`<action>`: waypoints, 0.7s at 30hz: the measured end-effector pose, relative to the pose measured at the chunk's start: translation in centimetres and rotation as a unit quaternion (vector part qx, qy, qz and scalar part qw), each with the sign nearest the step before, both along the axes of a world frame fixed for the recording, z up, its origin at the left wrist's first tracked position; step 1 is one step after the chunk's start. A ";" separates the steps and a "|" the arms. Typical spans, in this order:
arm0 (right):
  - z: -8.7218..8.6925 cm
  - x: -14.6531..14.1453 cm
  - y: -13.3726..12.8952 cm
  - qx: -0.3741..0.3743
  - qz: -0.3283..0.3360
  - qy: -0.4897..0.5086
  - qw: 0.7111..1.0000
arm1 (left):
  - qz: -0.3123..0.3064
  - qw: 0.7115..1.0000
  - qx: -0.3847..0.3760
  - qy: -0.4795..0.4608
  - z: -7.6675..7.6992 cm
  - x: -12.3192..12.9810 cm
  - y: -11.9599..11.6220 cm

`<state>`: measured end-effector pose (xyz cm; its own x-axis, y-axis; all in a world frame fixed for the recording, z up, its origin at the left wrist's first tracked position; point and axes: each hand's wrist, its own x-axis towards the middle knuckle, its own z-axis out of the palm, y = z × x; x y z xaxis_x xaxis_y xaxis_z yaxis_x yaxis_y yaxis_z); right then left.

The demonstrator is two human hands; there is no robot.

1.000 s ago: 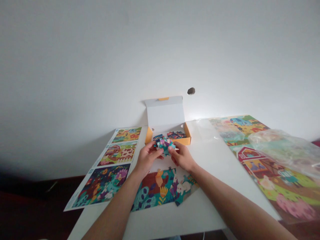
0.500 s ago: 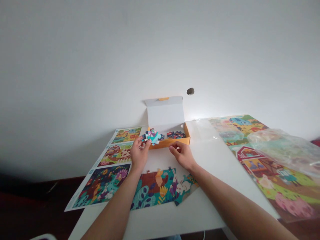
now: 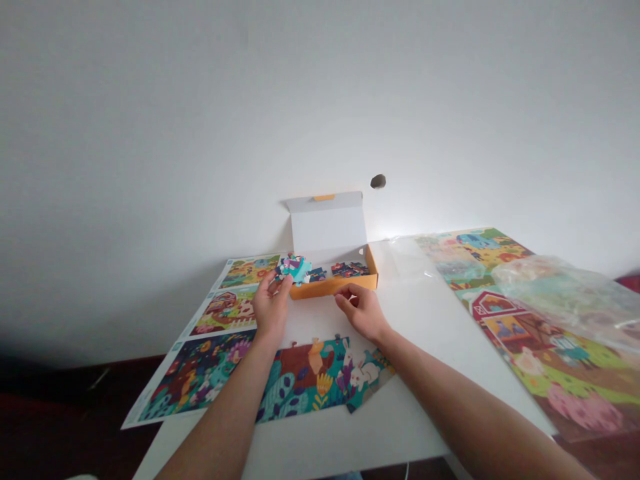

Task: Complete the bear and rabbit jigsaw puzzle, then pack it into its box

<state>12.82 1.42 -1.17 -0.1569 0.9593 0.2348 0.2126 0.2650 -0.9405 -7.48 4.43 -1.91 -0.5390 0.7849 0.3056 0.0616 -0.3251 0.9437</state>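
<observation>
Jigsaw pieces sit gripped in the fingers of the left hand, above the orange box corner; the right hand is open, empty. Assembled puzzle section lies on the tabletop; further pieces remain boxed.

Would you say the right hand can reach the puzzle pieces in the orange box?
Probably yes: only the orange box's low front wall stands between the right hand and the puzzle pieces.

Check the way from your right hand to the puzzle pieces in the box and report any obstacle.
The front wall of the orange box stands between the right hand and the puzzle pieces; nothing else visible does.
</observation>
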 end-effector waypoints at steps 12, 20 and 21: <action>0.0 0.0 -0.3 0.016 0.013 -0.033 0.999 | 0.016 0.928 0.026 0.372 -0.7 -1.0 0.7; 0.0 0.0 -0.3 0.028 0.022 -0.058 0.998 | 0.010 0.889 0.040 0.456 0.2 -0.8 0.0; 0.0 0.0 -0.3 0.028 0.024 -0.060 0.998 | 0.016 0.881 0.047 0.470 0.4 -0.8 -0.2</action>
<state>12.81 1.10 -1.18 -0.2330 0.9355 0.2655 0.3077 0.3300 -0.8924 -8.25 4.24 -1.49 -0.0342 0.7209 0.6922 0.8127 -0.3830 0.4391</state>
